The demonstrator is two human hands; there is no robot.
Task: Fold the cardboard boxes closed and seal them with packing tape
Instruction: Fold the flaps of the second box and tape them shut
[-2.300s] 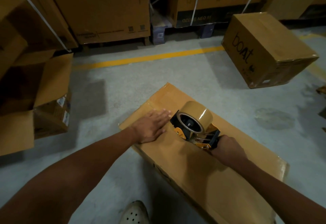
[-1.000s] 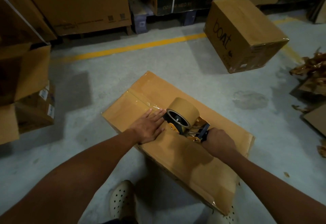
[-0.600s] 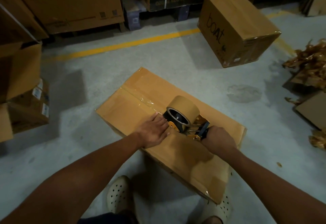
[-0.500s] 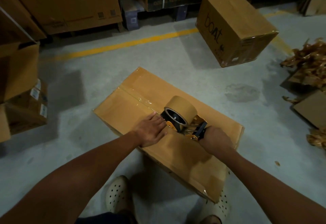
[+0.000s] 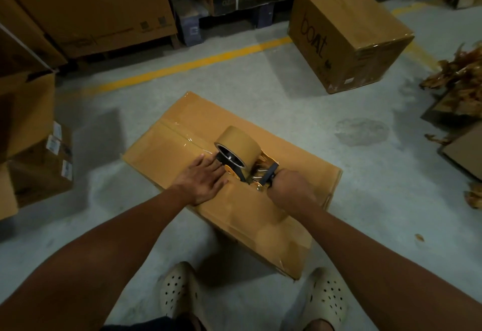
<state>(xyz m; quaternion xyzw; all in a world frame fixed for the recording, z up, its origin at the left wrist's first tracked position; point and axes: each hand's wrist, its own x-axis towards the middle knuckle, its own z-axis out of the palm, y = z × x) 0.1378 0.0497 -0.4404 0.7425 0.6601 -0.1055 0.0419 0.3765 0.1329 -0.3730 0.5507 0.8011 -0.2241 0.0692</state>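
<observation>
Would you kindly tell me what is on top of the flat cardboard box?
On the cardboard box sit a tape dispenser, gripped by the right hand, the left hand pressed flat beside it, and a glossy tape strip. The seam under them is covered.

Two hands: left hand [image 5: 200, 183] and right hand [image 5: 292, 187]. Under them, one flat box [image 5: 182, 132]. In the right hand, one tape dispenser [image 5: 263, 174] carrying one tape roll [image 5: 238, 145]. Beyond the right hand, one sealed box [image 5: 347, 30]. Past the left hand, one open box [image 5: 26, 111] and one labelled box [image 5: 44, 171].
</observation>
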